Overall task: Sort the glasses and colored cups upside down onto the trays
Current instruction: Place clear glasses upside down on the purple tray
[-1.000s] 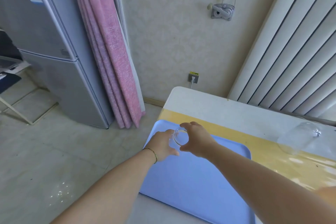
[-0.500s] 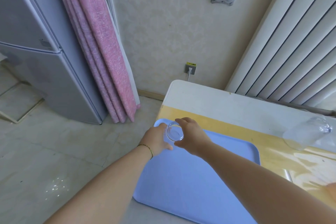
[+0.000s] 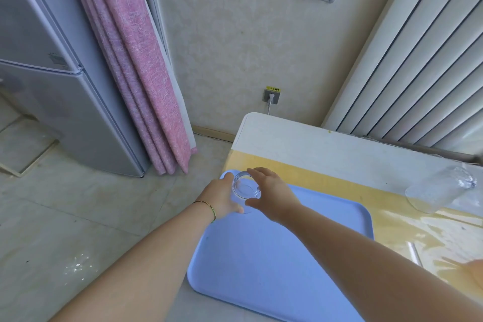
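A clear glass [image 3: 245,188] stands upside down at the far left corner of the blue tray [image 3: 274,256]. My left hand [image 3: 222,200] wraps its left side and my right hand [image 3: 271,195] holds its right side, fingers curled round the base. A second clear glass [image 3: 439,191] lies on its side on the yellow table cover at the right. No colored cups show in this view.
The tray lies on a white table [image 3: 300,136] with a yellow plastic cover [image 3: 386,206], its left edge over the floor. A grey fridge [image 3: 52,81] and pink curtain [image 3: 136,60] stand at the left; a radiator [image 3: 418,65] is behind the table.
My view has shifted a little closer and leftward. Both hands have stayed round the glass at the tray's far left corner, and it has sunk slightly toward the tray.
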